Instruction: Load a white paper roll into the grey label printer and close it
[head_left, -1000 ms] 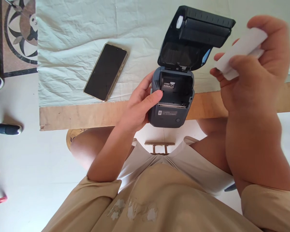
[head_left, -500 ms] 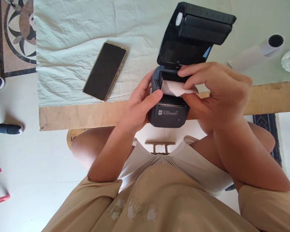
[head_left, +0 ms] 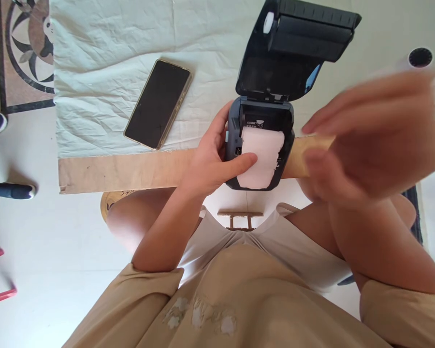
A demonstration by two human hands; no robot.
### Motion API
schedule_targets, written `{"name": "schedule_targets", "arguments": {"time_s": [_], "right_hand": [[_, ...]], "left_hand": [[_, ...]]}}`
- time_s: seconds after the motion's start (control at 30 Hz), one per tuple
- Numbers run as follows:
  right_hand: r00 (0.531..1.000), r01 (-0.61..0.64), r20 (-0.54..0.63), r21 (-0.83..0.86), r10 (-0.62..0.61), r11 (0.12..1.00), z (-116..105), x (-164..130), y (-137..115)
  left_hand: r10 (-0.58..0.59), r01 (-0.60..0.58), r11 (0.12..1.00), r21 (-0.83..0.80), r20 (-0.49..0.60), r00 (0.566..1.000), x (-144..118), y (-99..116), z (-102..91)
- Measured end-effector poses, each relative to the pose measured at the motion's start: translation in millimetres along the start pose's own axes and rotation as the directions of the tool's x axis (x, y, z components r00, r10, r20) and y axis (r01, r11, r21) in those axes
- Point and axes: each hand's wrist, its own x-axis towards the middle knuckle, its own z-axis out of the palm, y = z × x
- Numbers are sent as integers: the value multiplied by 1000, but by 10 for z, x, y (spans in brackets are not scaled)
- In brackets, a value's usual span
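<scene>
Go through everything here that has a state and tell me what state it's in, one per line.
Printer: lid open, upright.
Paper: lying over the printer's front, pinned by the thumb.
Left hand: gripping the printer's side.
Right hand: blurred, off the printer, empty.
Phone: screen dark, flat on the cloth.
Paper roll: lying on its side.

Bright, even daylight, soft shadows; right hand (head_left: pixel 369 140) motion-blurred, rest sharp.
</scene>
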Motion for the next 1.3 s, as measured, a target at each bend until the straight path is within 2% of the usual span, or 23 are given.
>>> {"name": "schedule_targets", "arguments": {"time_s": [0.03,0.1,0.2,0.27,0.33,0.4,0.5,0.57,0.67,0.73,0.8,0.9,1.1,1.2,1.23,1.3], "right_hand": [[994,-77,-83,-13,75,997,-1,-4,47],[967,-202,-148,42,206,978,22,-16,136],[937,-327,-64,177,343,928,118,-46,239],[921,-360,-74,215,382,908,186,-67,288],[924,-345,-95,210,370,915,221,-84,322],[953,-278,-81,158,293,947,215,-95,337],[973,-224,67,53,220,973,174,-110,318],[948,-292,162,88,275,952,162,-126,297],[874,-477,244,275,420,835,195,-172,313],[823,-563,332,362,462,743,228,-210,365],[801,-587,399,379,446,716,249,-240,424],[799,-585,413,365,437,725,246,-255,471],[783,-605,426,349,453,716,245,-232,455],[774,-621,415,350,478,701,239,-214,425],[778,-620,397,357,487,699,223,-206,411],[819,-570,328,364,471,737,168,-185,386]], "left_hand": [[8,-8,1000,3,31,999,16,-14,-33],[-20,20,1000,7,55,998,35,1,-53],[-116,116,993,-18,-12,993,19,105,14],[-156,152,986,-62,-68,985,-2,173,65],[-175,169,983,-70,-79,981,-14,206,86],[-177,174,983,-53,-61,982,-20,204,87],[-171,164,982,-97,-74,982,-34,170,130],[-142,122,980,-157,-127,982,-47,154,199],[-99,62,979,-196,-188,977,-47,168,272],[-146,113,973,-201,-158,977,-30,194,261],[-231,199,955,-221,-133,964,-12,216,219],[-296,250,931,-268,-148,944,-19,221,175],[-249,216,947,-236,-117,961,-50,232,208],[-234,191,942,-276,-135,963,-19,258,271],[-229,177,939,-294,-154,961,-9,262,290],[-219,151,938,-311,-196,956,4,260,305]]}}
